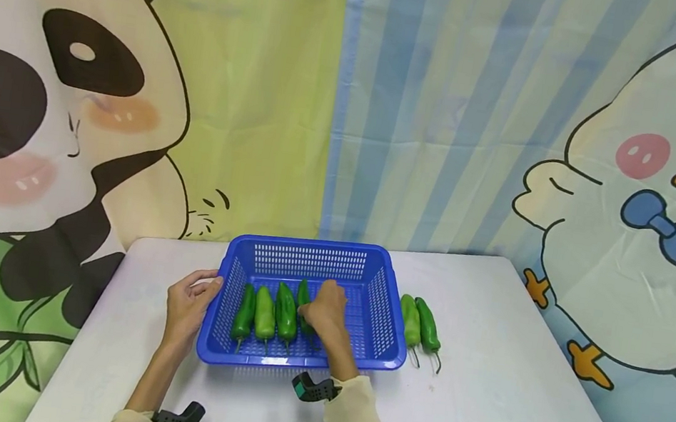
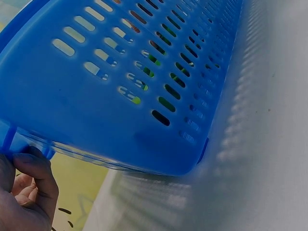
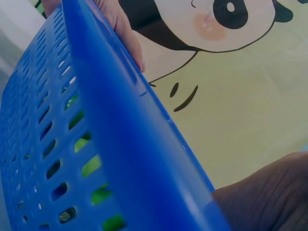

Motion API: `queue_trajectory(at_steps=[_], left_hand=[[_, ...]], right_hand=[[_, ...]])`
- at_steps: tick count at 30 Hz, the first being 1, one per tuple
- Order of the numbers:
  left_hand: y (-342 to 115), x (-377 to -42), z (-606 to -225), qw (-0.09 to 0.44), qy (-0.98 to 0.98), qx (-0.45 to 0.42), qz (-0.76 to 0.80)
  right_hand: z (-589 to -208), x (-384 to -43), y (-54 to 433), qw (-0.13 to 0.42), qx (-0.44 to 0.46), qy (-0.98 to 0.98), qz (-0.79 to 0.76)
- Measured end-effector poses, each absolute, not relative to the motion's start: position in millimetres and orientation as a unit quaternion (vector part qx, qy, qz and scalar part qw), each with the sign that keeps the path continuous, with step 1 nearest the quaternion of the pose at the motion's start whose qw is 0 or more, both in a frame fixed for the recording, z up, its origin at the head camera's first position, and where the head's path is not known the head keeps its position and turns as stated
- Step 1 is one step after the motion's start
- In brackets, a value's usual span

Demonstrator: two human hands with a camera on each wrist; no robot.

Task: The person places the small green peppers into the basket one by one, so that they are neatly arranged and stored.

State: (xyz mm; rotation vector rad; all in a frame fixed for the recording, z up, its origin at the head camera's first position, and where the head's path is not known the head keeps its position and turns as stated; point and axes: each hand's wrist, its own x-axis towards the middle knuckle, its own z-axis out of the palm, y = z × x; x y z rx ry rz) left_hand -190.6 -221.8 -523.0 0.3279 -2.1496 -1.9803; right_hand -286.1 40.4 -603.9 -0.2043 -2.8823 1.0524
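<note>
On the white surface stands a blue basket, left rim pinched by the left hand, and inside it the right hand grips the rightmost green pepper of four (best laid parallel, I'd judge, before release).

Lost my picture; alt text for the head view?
Right hand inside a blue basket, at the rightmost of four visible green peppers in a row; left hand holding the basket's left side. Two more peppers lie on the white table, right of the basket.

White table | blue basket — near far edge | two green peppers — beside basket's right side
</note>
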Motion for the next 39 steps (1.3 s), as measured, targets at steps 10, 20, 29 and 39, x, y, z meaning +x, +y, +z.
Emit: queue_trajectory(at_steps=[10,20,29,39], left_hand=[[-223,-191,-524,0.095,-0.727,0.113,-0.671],[-223,-191,-523,0.096,-0.721,0.109,-0.678],[-223,-191,-523,0.092,-0.713,0.104,-0.687],[-222,-190,-523,0.096,-0.720,0.104,-0.679]], right_hand=[[-608,-290,34,0.009,-0.071,-0.943,0.326],[-600,-286,34,0.008,-0.067,-0.945,0.320],[-599,-283,37,0.016,-0.069,-0.946,0.318],[-603,-284,41,0.021,-0.073,-0.943,0.323]])
